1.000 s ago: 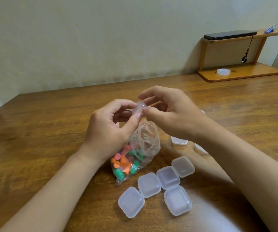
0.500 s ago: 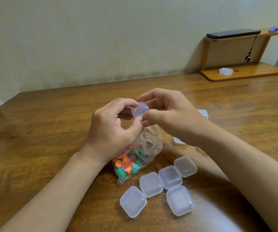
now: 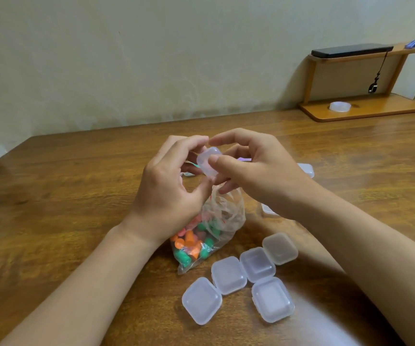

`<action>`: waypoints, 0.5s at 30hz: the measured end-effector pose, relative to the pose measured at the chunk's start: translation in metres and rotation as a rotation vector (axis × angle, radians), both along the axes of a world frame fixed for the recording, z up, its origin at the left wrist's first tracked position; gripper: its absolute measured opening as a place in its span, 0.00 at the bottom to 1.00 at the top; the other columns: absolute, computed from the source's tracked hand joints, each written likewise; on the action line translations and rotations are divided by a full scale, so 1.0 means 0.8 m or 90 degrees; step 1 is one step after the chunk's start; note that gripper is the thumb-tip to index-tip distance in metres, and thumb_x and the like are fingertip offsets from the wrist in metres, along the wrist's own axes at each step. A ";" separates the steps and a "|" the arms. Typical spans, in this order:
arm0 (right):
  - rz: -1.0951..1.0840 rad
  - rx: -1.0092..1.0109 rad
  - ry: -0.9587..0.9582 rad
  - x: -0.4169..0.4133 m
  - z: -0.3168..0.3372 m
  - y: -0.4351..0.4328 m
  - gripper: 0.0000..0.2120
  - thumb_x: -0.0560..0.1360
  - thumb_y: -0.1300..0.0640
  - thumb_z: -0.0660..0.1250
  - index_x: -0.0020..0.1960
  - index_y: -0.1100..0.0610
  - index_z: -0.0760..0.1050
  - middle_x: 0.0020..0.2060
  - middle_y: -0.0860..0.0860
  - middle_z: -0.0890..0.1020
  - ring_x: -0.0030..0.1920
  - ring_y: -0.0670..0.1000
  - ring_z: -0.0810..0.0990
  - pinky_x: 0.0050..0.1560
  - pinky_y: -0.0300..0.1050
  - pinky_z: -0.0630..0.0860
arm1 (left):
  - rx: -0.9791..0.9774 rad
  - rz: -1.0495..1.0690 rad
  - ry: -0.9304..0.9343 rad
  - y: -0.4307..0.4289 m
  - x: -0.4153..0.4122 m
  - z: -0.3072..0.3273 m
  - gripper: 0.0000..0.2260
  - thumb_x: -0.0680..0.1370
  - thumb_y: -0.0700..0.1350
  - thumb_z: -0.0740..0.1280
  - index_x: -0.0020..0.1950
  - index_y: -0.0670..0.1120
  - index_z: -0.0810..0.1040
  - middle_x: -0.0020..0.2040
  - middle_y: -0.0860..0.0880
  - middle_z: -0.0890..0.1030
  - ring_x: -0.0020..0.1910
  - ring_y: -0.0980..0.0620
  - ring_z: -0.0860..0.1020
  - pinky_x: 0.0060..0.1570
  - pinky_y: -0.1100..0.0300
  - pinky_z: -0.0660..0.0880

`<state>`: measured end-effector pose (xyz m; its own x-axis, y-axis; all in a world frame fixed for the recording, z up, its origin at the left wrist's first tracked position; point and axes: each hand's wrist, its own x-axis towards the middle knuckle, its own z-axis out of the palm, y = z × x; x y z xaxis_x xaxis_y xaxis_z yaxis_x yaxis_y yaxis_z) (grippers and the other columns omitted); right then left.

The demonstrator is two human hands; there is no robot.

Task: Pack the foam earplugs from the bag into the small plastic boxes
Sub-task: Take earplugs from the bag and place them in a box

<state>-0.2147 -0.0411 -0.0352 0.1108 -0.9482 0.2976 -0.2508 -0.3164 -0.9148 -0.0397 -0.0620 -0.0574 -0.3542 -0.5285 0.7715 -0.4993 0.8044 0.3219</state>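
Right now both hands are up over the table, working one small translucent plastic box (image 3: pixel 209 161). Left hand (image 3: pixel 170 193) has it pinched between thumb and forefinger; right hand (image 3: pixel 256 171) has its thumb pressed on the near face and forefinger curled over the top, so both sets of fingers are clamped on that box. Can't tell whether the lid is shut or whether anything's inside

Clear crumpled plastic bag (image 3: pixel 211 231) of orange and green foam earplugs (image 3: pixel 191 243) sits on the table just under the hands, mouth up and loosely gathered

Judgement: step in hand is popping the lid open. Next move calls for a thumbnail in the seam, then one hand freed to reach into the bag

Five more clear square boxes (image 3: pixel 229 275) lie clustered just beside the bag, nearer the person; a few others are half hidden behind the right arm

Surface is a glossy brown wood-grain table (image 3: pixel 64 196) against a plain off-white wall (image 3: pixel 126 58). Small wooden shelf stand (image 3: pixel 366 111) at the far right corner carries a flat black device (image 3: pixel 351 49)
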 end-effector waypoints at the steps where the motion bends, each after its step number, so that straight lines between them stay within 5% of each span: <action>1: -0.004 -0.011 0.016 -0.001 0.001 0.000 0.12 0.78 0.60 0.69 0.61 0.58 0.78 0.40 0.55 0.85 0.39 0.51 0.86 0.40 0.51 0.85 | 0.003 -0.005 0.005 0.000 0.000 0.000 0.26 0.71 0.35 0.78 0.67 0.38 0.76 0.59 0.46 0.78 0.57 0.56 0.77 0.56 0.71 0.75; 7: 0.009 -0.040 0.029 -0.007 0.003 0.001 0.11 0.77 0.63 0.70 0.59 0.57 0.80 0.45 0.55 0.85 0.45 0.51 0.86 0.47 0.50 0.84 | 0.058 -0.024 0.089 0.001 -0.001 0.001 0.11 0.78 0.42 0.69 0.60 0.41 0.81 0.53 0.47 0.82 0.53 0.52 0.82 0.49 0.58 0.81; 15: 0.013 0.030 -0.032 0.000 -0.005 -0.002 0.14 0.76 0.64 0.69 0.61 0.55 0.79 0.47 0.55 0.86 0.50 0.53 0.85 0.56 0.57 0.82 | 0.069 -0.047 0.057 0.001 0.000 0.000 0.06 0.77 0.37 0.72 0.54 0.41 0.83 0.50 0.48 0.82 0.51 0.52 0.81 0.48 0.60 0.81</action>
